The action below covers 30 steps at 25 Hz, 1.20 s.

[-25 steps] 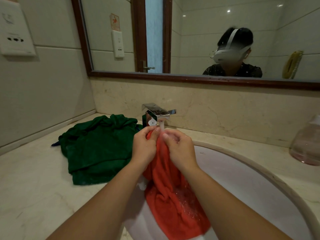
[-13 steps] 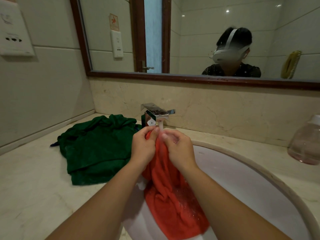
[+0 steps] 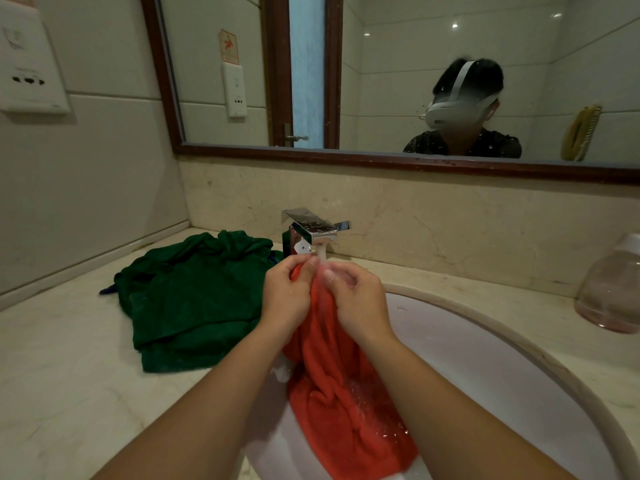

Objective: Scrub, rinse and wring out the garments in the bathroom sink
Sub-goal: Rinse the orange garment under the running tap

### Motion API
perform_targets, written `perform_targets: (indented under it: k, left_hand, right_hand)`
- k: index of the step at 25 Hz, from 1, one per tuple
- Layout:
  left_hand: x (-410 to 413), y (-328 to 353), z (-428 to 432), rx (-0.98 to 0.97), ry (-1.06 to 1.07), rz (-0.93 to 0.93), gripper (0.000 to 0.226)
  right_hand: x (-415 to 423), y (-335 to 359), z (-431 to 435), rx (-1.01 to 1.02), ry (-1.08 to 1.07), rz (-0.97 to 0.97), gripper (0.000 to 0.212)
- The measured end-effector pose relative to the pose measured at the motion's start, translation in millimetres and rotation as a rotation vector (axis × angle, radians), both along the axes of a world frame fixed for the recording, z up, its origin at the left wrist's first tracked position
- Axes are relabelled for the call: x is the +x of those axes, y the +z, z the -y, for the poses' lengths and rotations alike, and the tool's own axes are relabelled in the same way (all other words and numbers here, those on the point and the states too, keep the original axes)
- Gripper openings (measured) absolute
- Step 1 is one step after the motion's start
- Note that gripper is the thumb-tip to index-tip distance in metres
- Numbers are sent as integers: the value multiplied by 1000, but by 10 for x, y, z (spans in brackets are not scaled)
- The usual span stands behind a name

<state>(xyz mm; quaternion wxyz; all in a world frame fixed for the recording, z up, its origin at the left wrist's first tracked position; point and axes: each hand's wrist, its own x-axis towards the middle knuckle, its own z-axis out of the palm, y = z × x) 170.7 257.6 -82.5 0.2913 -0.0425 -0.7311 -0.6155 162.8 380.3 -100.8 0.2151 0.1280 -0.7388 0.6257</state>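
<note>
An orange-red garment [image 3: 341, 403] hangs from both my hands into the white sink [image 3: 502, 368]. My left hand [image 3: 285, 292] and my right hand [image 3: 356, 299] grip its bunched top edge right under the chrome faucet [image 3: 311, 232]. Water runs from the spout onto the cloth and my right fingers. Foam or drops speckle the lower cloth. A dark green garment [image 3: 194, 299] lies crumpled on the marble counter, left of the sink and apart from my hands.
A clear pinkish bottle [image 3: 613, 289] stands on the counter at the far right. A framed mirror [image 3: 381, 81] hangs above the backsplash. A wall socket plate [image 3: 27, 67] sits at the upper left. The marble counter [image 3: 62, 375] extends to the left.
Both hands keep their hold on the orange-red garment under the running water, with only slight shifts of the fingers. The green garment has not moved.
</note>
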Motion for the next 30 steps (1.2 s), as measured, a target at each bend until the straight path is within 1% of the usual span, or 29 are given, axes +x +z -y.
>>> perform_targets:
  k: [2,14,17,21,26,30]
  left_hand:
    - [0,10,1,-7,-2,-1,15]
    - [3,11,7,-17,3,-6,11]
    - [4,11,2,-21,5,-4,10]
    - [8,10,6,-17,3,-2,15]
    - [12,7,2,-20,9,-4,8]
    - [5,7,1,-13,6,-5,10]
  right_hand:
    - [5,15,2,-13,3,5,16]
    - [14,16,14,-33,19,12,15]
    - [21,22,10,-29,16,21,18]
    - [24,21,11,-34,21,26,18]
    - [40,31,9,-47,27,28,17]
    - [36,26,25,-58,31,18,18]
